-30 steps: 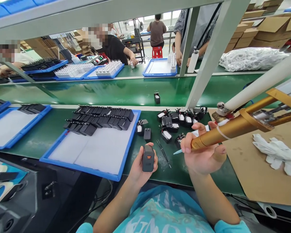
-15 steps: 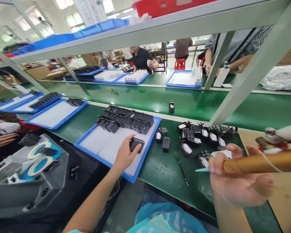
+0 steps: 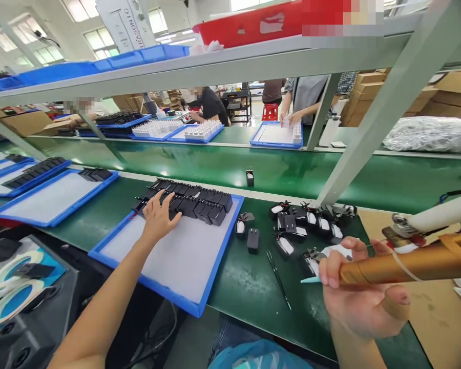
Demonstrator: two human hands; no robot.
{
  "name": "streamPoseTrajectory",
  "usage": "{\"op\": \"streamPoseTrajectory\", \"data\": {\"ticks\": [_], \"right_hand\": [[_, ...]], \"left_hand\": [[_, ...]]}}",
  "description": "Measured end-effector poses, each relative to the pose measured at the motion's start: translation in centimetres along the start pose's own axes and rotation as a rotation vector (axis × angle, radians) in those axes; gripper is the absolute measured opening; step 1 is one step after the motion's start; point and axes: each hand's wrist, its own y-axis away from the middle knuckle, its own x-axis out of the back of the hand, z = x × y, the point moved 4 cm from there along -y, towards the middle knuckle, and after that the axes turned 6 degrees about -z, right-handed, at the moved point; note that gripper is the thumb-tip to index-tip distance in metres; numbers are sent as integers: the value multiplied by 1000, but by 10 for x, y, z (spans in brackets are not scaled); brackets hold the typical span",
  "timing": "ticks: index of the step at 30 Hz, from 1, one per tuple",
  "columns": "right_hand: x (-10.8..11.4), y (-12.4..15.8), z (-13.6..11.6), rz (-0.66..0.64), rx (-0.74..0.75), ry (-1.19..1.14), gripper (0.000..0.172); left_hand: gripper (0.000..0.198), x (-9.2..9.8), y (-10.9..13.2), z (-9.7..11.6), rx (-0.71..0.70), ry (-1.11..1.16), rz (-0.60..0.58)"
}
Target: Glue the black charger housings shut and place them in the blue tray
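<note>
My left hand reaches over the near edge of the rows of black plug adapters, fingers spread and no adapter visibly gripped. The adapters stand at the far side of a blue-rimmed tray with a white base. At the right, my right hand is closed round the front of a bronze-coloured cylindrical tool. A pale blue pointed tip sticks out to its left. Beyond that hand lies a cluster of open black adapter housings with white parts inside.
A closed black adapter and tweezers lie between tray and cluster. One more adapter stands on the green belt. A white pipe-like arm hangs at right. A shelf post slants down. Co-workers sit beyond.
My left hand has moved left and away to the adapter rows, and its fingers have opened from the black adapter. My right hand still holds the tool. The view has shifted right.
</note>
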Motion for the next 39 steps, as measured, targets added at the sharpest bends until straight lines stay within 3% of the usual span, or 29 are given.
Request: {"op": "streamPoseTrajectory", "data": {"ticks": [2, 4, 6, 8, 11, 15, 19, 21, 23, 25, 28, 31, 33, 35, 39], "right_hand": [[1, 1, -1, 3, 16, 14, 44], [2, 3, -2, 4, 36, 28, 42], [1, 3, -3, 2, 52, 41, 42], [0, 2, -4, -9, 63, 46, 42], [-2, 0, -4, -25, 75, 58, 42], [-1, -1, -2, -45, 82, 60, 40], [-1, 2, -3, -65, 83, 46, 41], [-2, 2, -4, -73, 71, 49, 41], [-3, 2, -5, -78, 69, 51, 39], [-4, 2, -5, -82, 74, 50, 38], [-5, 2, -6, -86, 85, 47, 38], [-6, 2, -6, -83, 103, 54, 37], [-6, 3, -7, -78, 117, 62, 36], [-6, 3, -7, -76, 124, 62, 35], [-7, 2, -7, -83, 135, 55, 35]], "left_hand": [[61, 4, -31, 24, -87, 132, 5], [66, -3, -73, 63, -195, 296, -81], [81, -23, -117, 108, -191, 446, -260], [93, -46, -154, 152, -177, 467, -359], [98, -76, -188, 197, -104, 453, -474], [63, -83, -203, 216, -18, 392, -561], [84, -53, -203, 211, -37, 355, -567], [85, -24, -193, 208, -98, 369, -575], [82, 12, -169, 208, -201, 403, -586], [82, 52, -127, 213, -415, 464, -580], [75, 89, -38, 223, -647, 475, -749], [70, 86, 43, 230, -764, 420, -928], [71, 72, 77, 233, -815, 450, -1013], [70, 59, 94, 234, -836, 528, -1028], [76, 47, 106, 227, -771, 735, -962]]}}
